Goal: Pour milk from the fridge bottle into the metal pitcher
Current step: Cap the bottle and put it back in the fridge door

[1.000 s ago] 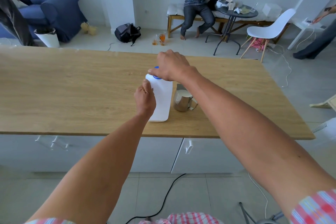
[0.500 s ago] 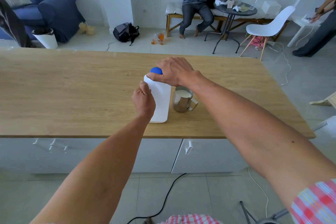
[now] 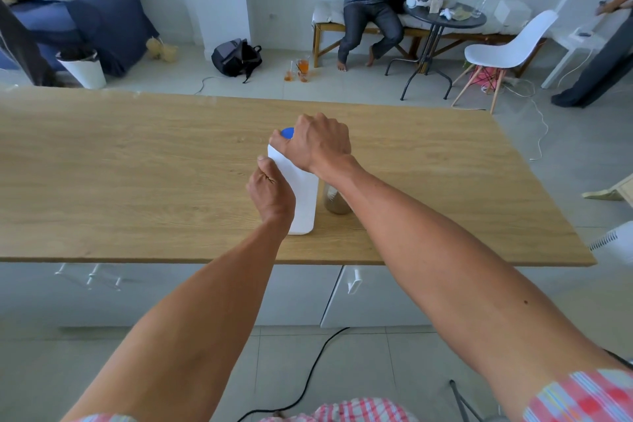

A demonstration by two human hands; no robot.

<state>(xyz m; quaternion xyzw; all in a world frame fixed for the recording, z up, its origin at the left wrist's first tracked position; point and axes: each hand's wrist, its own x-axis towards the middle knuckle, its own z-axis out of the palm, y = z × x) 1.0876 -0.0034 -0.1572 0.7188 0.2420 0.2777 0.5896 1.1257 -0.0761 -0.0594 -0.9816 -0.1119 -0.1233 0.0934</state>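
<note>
Just right of the upright milk bottle (image 3: 301, 195), gripped by the left hand (image 3: 270, 190) at its side and the right hand (image 3: 317, 144) on its blue cap (image 3: 287, 132), stood the metal pitcher (image 3: 335, 202).

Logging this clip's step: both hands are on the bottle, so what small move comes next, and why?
Probably a twist of the blue cap: the right hand grips it, the left hand steadies the upright bottle, and the pitcher stands beside it.
</note>
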